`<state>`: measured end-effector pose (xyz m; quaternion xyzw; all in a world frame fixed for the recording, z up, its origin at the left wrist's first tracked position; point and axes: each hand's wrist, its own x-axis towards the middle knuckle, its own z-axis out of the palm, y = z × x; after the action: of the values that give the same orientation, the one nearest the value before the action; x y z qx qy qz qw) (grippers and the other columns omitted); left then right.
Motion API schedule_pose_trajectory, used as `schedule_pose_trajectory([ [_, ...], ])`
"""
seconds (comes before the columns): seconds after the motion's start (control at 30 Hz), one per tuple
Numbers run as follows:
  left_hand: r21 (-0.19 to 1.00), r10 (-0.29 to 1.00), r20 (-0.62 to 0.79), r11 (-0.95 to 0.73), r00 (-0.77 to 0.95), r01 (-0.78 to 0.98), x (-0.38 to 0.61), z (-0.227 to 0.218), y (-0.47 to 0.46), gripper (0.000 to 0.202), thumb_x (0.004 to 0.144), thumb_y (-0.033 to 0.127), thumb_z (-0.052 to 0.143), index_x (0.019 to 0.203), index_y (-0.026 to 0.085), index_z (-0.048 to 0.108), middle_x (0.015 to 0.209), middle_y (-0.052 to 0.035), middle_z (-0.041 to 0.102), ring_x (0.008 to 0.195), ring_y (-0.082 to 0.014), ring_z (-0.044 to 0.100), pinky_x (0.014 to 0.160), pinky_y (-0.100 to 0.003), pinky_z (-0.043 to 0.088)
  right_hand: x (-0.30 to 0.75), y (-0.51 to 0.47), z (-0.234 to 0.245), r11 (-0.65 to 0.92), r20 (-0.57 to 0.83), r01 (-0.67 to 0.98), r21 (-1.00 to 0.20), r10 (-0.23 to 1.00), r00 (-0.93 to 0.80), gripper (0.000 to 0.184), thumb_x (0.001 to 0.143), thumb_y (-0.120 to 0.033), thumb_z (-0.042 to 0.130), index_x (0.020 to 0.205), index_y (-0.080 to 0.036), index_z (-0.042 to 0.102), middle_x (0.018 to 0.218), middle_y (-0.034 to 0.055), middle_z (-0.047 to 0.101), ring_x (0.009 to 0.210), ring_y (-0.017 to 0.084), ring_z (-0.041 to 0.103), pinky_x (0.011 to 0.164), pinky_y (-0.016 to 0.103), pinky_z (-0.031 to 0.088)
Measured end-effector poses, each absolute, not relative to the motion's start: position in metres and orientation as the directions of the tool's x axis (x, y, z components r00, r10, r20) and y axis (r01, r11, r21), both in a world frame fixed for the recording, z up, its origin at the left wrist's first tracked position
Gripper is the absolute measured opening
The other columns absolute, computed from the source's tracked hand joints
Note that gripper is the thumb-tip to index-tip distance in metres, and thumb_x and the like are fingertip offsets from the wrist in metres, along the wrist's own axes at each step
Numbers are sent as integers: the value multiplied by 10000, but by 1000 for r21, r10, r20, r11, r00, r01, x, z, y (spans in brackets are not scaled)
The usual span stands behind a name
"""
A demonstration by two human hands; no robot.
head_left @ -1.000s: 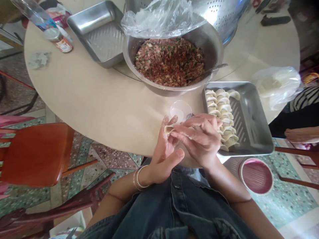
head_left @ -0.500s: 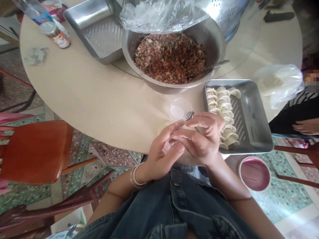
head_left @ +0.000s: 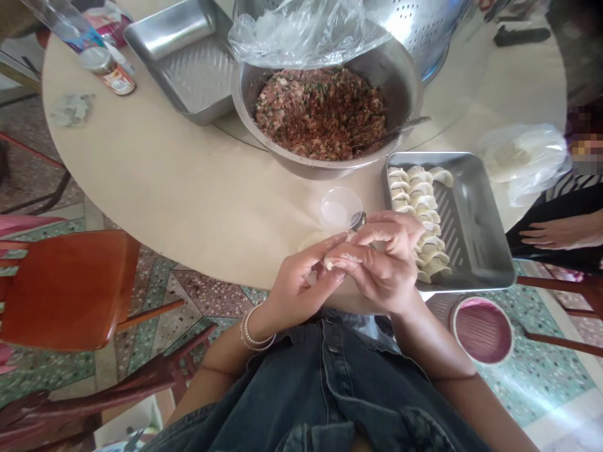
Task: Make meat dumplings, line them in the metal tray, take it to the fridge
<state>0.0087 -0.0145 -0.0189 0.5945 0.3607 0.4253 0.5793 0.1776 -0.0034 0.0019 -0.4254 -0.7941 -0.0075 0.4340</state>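
A cream-coloured dough piece (head_left: 328, 264) is showing only a small, rounded edge; the rest is lying hidden. At 6 o'clock from the large, round steel bowl (head_left: 320, 167), the curved left hand (head_left: 301, 276) and bent right hand (head_left: 384, 260) are pinching it, wrists angling inward.

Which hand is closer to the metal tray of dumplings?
Right. The right hand is beside the metal dumpling tray, overlapping its left edge in view; the left hand is farther left.

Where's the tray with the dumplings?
In the head view, the dumpling tray sits on the table, right of the right hand, lower right of the meat bowl.
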Motion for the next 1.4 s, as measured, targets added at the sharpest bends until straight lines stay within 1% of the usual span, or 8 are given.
schedule_pose_trajectory([
  [0.13,996,916,73,-43,395,-83,6,-18,-13,357,894,265,607,1249,244,629,1192,-85,714,783,-157,706,648,-268,581,182,-2,8,632,593,629,-453,740,-316,277,882,-402,630,1157,-389,661,1094,17,556,1142,222,505,960,437,388],
  [0.23,989,903,147,-145,403,-36,6,-18,-11,385,864,259,632,1248,228,625,1136,-87,728,877,-194,705,682,-287,579,181,0,14,657,553,590,-469,739,-384,197,868,-462,627,1020,-379,721,1111,8,564,1135,209,499,961,427,377],
  [0.33,970,886,204,-241,415,36,9,-16,-8,306,857,228,624,1160,220,664,1020,-62,743,856,-189,693,720,-308,571,177,1,17,666,564,583,-466,731,-384,119,883,-367,637,836,-332,741,939,2,566,1136,198,492,967,410,356],
  [0.47,961,912,269,-278,309,-18,14,-12,-6,185,840,217,663,1022,231,693,1041,-53,722,904,-189,688,764,-319,575,176,-3,13,624,546,571,-534,770,-330,173,881,-421,625,998,-333,717,1060,14,553,1186,211,486,1017,419,361],
  [0.63,931,984,159,-123,79,-344,14,-12,-7,111,905,216,600,987,240,670,1064,-27,680,645,-89,670,513,-202,560,174,-17,-8,439,398,344,-830,898,-188,770,835,-663,532,1490,-309,338,1369,95,444,1309,260,435,1094,472,401],
  [0.87,927,966,257,-246,4,-282,19,-13,-5,139,907,229,606,1019,258,682,1078,-9,673,675,-95,698,543,-210,587,156,-37,-23,84,36,80,-993,879,-475,1025,823,-663,556,1524,-382,-137,1633,69,119,1523,258,116,1203,514,237],
  [1.13,940,940,341,-340,-27,25,19,-12,-6,73,841,190,685,903,222,709,967,-21,696,848,-141,686,627,-229,576,159,-30,-13,340,218,269,-901,892,-396,965,853,-608,557,1543,-347,-65,1540,122,237,1473,258,253,1166,469,342],
  [1.4,946,945,312,-318,-99,-57,23,-14,-8,100,873,210,640,965,249,639,996,-9,673,882,-161,700,590,-239,576,160,-34,-11,396,285,342,-852,899,-332,908,894,-530,540,1557,-286,-30,1524,139,289,1444,275,293,1134,495,386],
])
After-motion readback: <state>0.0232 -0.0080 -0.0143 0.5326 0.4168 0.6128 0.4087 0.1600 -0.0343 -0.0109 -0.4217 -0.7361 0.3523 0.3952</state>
